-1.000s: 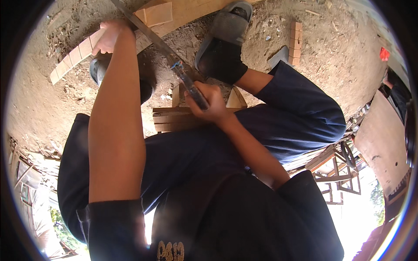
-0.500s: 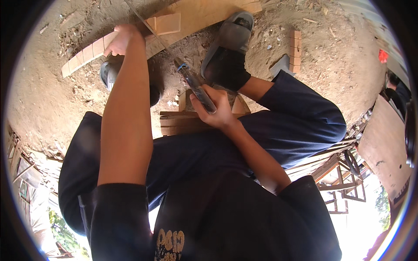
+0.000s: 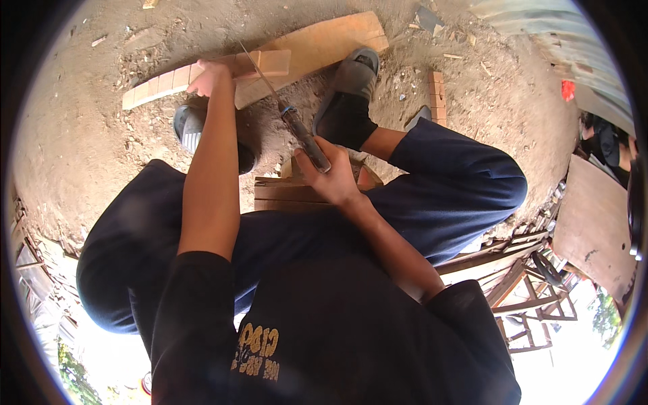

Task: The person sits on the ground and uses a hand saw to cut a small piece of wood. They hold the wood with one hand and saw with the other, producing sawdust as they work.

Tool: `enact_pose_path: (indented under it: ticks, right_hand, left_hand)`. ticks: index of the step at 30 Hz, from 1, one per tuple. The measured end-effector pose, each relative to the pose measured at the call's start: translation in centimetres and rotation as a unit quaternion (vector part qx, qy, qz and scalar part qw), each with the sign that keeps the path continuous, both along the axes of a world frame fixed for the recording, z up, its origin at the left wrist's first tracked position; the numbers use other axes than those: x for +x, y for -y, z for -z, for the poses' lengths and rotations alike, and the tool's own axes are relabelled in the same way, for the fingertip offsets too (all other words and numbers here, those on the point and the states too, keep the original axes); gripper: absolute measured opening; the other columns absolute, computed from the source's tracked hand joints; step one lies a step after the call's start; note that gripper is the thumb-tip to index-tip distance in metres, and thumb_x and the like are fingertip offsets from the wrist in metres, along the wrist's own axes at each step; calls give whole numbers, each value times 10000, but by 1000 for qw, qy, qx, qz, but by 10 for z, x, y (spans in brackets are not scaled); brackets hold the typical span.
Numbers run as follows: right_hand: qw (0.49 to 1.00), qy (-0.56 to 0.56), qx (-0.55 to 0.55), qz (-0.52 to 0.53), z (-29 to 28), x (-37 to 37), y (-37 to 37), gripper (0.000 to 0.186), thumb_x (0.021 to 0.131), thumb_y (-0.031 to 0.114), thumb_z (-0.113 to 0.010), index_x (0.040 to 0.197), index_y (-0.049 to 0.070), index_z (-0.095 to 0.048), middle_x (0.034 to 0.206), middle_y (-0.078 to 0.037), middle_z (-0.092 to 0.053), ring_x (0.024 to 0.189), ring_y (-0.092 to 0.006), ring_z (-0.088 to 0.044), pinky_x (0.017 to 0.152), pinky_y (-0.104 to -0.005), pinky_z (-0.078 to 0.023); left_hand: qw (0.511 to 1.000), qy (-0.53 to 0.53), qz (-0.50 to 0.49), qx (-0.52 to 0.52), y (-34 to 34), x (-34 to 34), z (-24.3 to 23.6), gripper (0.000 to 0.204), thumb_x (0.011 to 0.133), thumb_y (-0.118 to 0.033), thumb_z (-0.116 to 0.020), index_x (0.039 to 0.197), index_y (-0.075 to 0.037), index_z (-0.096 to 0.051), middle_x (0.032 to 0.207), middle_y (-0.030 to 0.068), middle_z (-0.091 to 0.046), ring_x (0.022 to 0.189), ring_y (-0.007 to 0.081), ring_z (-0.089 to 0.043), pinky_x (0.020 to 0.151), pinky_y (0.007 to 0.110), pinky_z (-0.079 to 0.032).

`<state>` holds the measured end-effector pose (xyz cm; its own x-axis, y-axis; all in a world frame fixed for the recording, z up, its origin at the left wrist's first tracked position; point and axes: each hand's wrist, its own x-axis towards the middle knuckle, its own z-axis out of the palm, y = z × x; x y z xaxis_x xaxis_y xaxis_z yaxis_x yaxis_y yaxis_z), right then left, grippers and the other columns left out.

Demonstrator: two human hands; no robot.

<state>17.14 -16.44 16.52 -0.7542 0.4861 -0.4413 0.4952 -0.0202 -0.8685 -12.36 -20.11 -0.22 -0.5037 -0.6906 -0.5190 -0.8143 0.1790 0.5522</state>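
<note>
A long, thin blade with a dark handle and a blue band [image 3: 300, 138], like a long knife, is in my right hand [image 3: 332, 174], fingers closed round the handle. Its blade points away from me and slants up left across a narrow strip of wood [image 3: 156, 86] marked with cross lines. My left hand [image 3: 212, 75] is closed over the middle of that strip. Beneath the strip's right part lies a wider, slightly curved board [image 3: 331, 42] on the dirt ground. Whether the blade touches the wood, I cannot tell.
My sandalled right foot [image 3: 354, 84] rests against the wide board; the left sandal [image 3: 191, 125] is below the strip. A smaller lined wood piece [image 3: 437, 98] lies to the right. Between my legs is a low wooden seat [image 3: 290, 196]. Corrugated sheet [image 3: 540, 30] edges the far right.
The view has shifted, so the boards and my left hand sit lower and farther right. The blade's tip now shows in view. Both hands keep their grips.
</note>
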Motion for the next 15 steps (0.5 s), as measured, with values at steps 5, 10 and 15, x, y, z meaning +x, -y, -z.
enact_pose_path:
  ticks: [5, 10, 15]
  right_hand:
    - [998, -24, 53, 9, -7, -1, 5, 202, 878, 160, -650, 914, -36, -619, 727, -222, -624, 651, -303, -647, 653, -388, -491]
    - [997, -41, 56, 26, -22, -2, 14, 217, 880, 167, -648, 877, -45, -602, 732, -238, -617, 666, -325, -648, 661, -395, -491]
    - [998, -15, 44, 33, -35, 8, 3, 216, 883, 166, -648, 868, -42, -593, 695, -212, -595, 610, -279, -584, 653, -386, -482]
  left_hand:
    - [994, -2, 86, 72, 15, 7, -27, 794, 879, -385, -684, 1304, 61, -183, 1198, 310, -550, 1068, 432, -618, 861, 462, -561]
    - [980, -20, 133, 147, 47, -21, 24, 788, 868, -386, -692, 1296, 73, -215, 1208, 266, -554, 1025, 372, -638, 780, 425, -581]
    - [978, 13, 127, 165, 33, 7, 3, 754, 827, -347, -742, 1284, 49, -290, 1186, 232, -561, 965, 307, -648, 664, 395, -583]
